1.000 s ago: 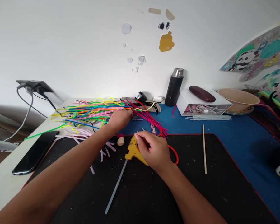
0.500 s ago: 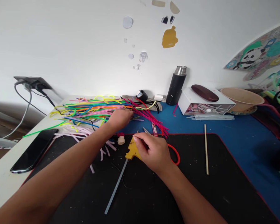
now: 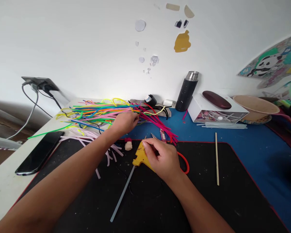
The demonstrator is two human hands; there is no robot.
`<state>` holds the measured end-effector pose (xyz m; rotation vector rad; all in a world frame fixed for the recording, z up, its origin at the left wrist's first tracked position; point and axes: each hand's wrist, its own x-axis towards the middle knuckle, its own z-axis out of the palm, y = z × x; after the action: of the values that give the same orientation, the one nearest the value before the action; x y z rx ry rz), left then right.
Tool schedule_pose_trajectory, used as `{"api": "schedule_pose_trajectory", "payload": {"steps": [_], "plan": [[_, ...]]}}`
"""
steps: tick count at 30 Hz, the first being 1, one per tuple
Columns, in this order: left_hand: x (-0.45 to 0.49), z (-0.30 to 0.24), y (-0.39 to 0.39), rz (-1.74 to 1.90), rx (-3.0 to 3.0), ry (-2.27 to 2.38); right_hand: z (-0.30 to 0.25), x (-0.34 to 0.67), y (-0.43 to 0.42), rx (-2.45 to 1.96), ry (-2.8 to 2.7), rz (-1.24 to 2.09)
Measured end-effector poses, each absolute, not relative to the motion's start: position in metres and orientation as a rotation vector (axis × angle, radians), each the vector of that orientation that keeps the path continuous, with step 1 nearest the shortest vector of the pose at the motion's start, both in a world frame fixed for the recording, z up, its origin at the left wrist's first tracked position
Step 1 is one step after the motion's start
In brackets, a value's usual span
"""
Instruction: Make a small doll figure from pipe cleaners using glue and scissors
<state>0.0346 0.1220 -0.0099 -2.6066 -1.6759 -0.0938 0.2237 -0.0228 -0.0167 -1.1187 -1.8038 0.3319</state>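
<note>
My left hand (image 3: 124,123) is on the right part of a pile of coloured pipe cleaners (image 3: 97,111), its fingers curled closed; what lies inside them is hidden. Low over a yellow glue gun (image 3: 141,155), my right hand (image 3: 163,157) is closed, thumb against fingertips in a pinch. Anything in that pinch is too small to make out. A long glue stick (image 3: 122,194) sticks out of the gun's back toward me. Partly behind my right hand lie scissors with an orange handle (image 3: 185,162). A small pale wooden piece with a red end (image 3: 128,145) sits between my hands.
A black mat (image 3: 194,200) covers the near table, with a thin wooden stick (image 3: 217,158) on its right. At the left lies a phone (image 3: 40,153). Along the wall stand a black flask (image 3: 187,92), a white box (image 3: 203,111) with a dark case (image 3: 217,99), and a beige bowl (image 3: 255,106).
The view has shifted a little, so the surroundings appear farther right. My left hand has drawn slightly left against the pile, its fingers more curled. My right hand keeps its pinch over the glue gun.
</note>
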Motion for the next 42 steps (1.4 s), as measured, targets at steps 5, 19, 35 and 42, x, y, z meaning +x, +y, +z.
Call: {"api": "schedule_pose_trajectory", "payload": {"steps": [5,19,35,42], "plan": [[0.042,-0.010,0.119,-0.074,-2.612,-1.652,-0.017,0.224,-0.023,-1.120,-1.831,0.292],[0.052,-0.020,0.130,0.012,-2.572,-1.682,-0.013,0.222,-0.024,-1.120,-1.884,0.289],[0.055,-0.021,0.132,0.047,-2.580,-1.650,-0.013,0.221,-0.026,-1.104,-1.940,0.343],[0.058,-0.024,0.135,0.062,-2.583,-1.633,-0.013,0.221,-0.026,-1.138,-1.979,0.373]]}}
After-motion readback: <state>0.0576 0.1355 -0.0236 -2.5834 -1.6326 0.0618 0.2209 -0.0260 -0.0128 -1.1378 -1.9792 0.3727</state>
